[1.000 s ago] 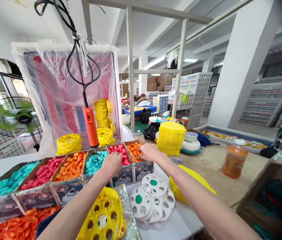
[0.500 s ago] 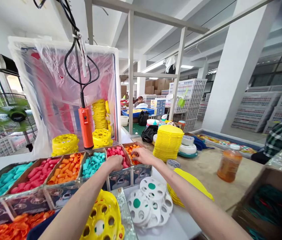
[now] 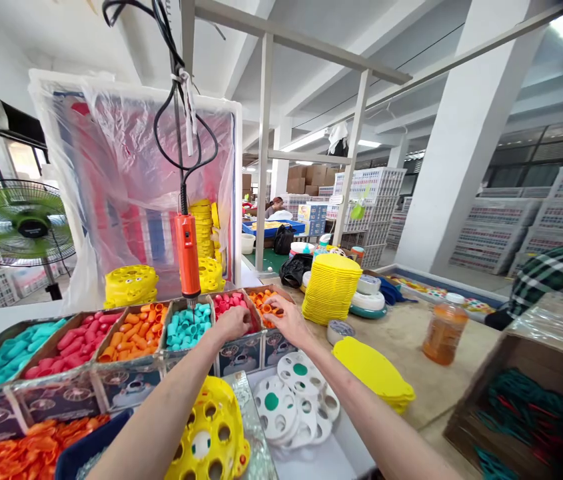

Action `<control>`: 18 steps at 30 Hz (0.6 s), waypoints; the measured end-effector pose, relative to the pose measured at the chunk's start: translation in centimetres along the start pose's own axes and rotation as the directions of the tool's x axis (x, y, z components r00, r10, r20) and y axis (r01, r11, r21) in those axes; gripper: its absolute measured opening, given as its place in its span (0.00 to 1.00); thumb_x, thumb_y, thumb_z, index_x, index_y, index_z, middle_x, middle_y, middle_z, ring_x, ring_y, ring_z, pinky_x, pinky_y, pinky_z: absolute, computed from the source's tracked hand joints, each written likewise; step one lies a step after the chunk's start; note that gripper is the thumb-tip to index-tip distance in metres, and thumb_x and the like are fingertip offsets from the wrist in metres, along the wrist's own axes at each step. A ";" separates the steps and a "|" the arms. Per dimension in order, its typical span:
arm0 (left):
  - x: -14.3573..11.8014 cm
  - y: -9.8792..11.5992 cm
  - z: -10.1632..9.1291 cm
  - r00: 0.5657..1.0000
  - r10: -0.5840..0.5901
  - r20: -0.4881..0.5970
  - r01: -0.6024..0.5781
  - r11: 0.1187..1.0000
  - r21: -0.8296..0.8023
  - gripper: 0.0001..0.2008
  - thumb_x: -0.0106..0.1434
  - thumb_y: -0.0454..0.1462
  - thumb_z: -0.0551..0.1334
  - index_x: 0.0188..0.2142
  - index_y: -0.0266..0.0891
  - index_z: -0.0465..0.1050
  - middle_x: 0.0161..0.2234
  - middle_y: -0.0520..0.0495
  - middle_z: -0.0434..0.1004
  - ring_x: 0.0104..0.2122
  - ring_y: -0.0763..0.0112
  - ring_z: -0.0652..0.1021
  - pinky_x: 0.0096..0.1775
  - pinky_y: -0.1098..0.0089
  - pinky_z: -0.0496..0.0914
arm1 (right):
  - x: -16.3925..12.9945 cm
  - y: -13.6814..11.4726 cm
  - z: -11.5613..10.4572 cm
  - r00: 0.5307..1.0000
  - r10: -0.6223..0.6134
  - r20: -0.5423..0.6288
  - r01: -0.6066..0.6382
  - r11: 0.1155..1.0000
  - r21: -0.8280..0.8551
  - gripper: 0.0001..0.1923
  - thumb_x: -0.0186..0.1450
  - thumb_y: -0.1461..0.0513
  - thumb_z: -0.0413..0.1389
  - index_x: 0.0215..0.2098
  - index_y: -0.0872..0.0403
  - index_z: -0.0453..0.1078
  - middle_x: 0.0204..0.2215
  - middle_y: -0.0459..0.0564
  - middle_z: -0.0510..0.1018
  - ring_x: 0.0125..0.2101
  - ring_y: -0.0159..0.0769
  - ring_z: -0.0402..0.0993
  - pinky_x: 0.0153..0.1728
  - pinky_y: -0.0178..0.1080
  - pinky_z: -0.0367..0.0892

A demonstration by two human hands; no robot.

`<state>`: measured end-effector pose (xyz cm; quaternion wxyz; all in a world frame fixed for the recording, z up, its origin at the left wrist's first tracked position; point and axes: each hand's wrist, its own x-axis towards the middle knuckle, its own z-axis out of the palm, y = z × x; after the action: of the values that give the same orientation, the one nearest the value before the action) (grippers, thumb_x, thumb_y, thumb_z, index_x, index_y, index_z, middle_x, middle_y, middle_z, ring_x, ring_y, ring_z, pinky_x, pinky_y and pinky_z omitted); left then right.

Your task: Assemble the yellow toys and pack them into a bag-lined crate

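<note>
My left hand [image 3: 234, 324] is at the front of the box of pink plastic pieces [image 3: 227, 303]. Its fingers are curled closed, and the back of the hand hides what they grip. Over the box of orange plastic pieces [image 3: 261, 297] is my right hand [image 3: 289, 321], with thumb and fingers bent around an orange piece [image 3: 275, 311]. Below my forearms lie a yellow plastic shell with round holes [image 3: 211, 427] and several white perforated discs [image 3: 281, 403]. An orange electric screwdriver [image 3: 188, 257] hangs above the box of turquoise pieces [image 3: 187, 328].
More boxes of turquoise, pink and orange pieces [image 3: 136, 333] run leftward. Stacked yellow discs [image 3: 332, 288] and loose yellow plates [image 3: 374, 370] are at right, near a bottle of amber liquid [image 3: 445, 330]. A cardboard box [image 3: 516, 347] stands at far right; a fan [image 3: 31, 227] at left.
The view has shifted slightly. My right hand has drawn back a little from the orange pieces, while my left hand stays at the pink box.
</note>
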<state>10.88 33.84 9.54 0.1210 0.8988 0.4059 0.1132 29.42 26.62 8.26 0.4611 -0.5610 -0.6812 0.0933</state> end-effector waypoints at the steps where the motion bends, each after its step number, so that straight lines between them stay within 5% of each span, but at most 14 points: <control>1: -0.2 0.3 -0.1 0.999 0.006 -0.048 -0.007 0.999 -0.032 0.12 0.69 0.42 0.64 0.46 0.36 0.75 0.44 0.45 0.80 0.41 0.64 0.81 0.44 0.57 0.78 | -0.2 -0.4 -0.3 1.000 -0.001 -0.021 0.002 1.000 0.018 0.09 0.62 0.60 0.59 0.42 0.51 0.72 0.45 0.50 0.82 0.50 0.43 0.78 0.52 0.44 0.70; 6: -3.6 3.2 -1.8 0.953 0.021 -0.303 -0.082 0.978 -0.190 0.07 0.69 0.38 0.63 0.39 0.36 0.74 0.35 0.49 0.79 0.36 0.67 0.79 0.42 0.61 0.75 | -2.1 -3.6 -1.7 0.995 -0.007 -0.103 0.016 0.995 0.093 0.10 0.62 0.58 0.60 0.41 0.51 0.72 0.46 0.53 0.82 0.48 0.45 0.79 0.47 0.44 0.72; 10: -10.1 5.5 -3.1 0.911 0.016 -0.411 -0.158 0.937 -0.313 0.04 0.67 0.35 0.59 0.34 0.41 0.69 0.31 0.52 0.78 0.33 0.70 0.78 0.40 0.69 0.73 | -4.9 -7.0 -1.9 0.994 -0.030 -0.110 0.048 0.984 0.170 0.11 0.65 0.57 0.60 0.45 0.51 0.73 0.46 0.52 0.82 0.49 0.43 0.79 0.51 0.44 0.72; 14: -18.3 6.6 -2.6 0.919 -0.053 -0.390 -0.157 0.858 -0.488 0.07 0.71 0.41 0.56 0.36 0.43 0.66 0.32 0.51 0.79 0.32 0.70 0.80 0.34 0.72 0.74 | -8.5 -10.3 -1.2 0.997 -0.039 -0.061 0.053 0.966 0.252 0.14 0.67 0.55 0.60 0.49 0.49 0.74 0.49 0.51 0.82 0.49 0.42 0.79 0.47 0.41 0.74; 18: -25.6 7.0 -0.3 0.956 -0.193 -0.220 -0.067 0.588 -0.806 0.11 0.69 0.48 0.60 0.39 0.44 0.69 0.36 0.48 0.81 0.35 0.66 0.82 0.34 0.71 0.76 | -11.1 -12.9 -0.4 0.996 -0.086 0.003 0.082 0.959 0.272 0.15 0.69 0.55 0.58 0.52 0.49 0.73 0.51 0.52 0.80 0.44 0.39 0.79 0.42 0.39 0.74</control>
<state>-0.79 9.98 9.30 0.4587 0.7050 0.3552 0.4080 20.34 12.48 11.02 0.5322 -0.4623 -0.6885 0.1705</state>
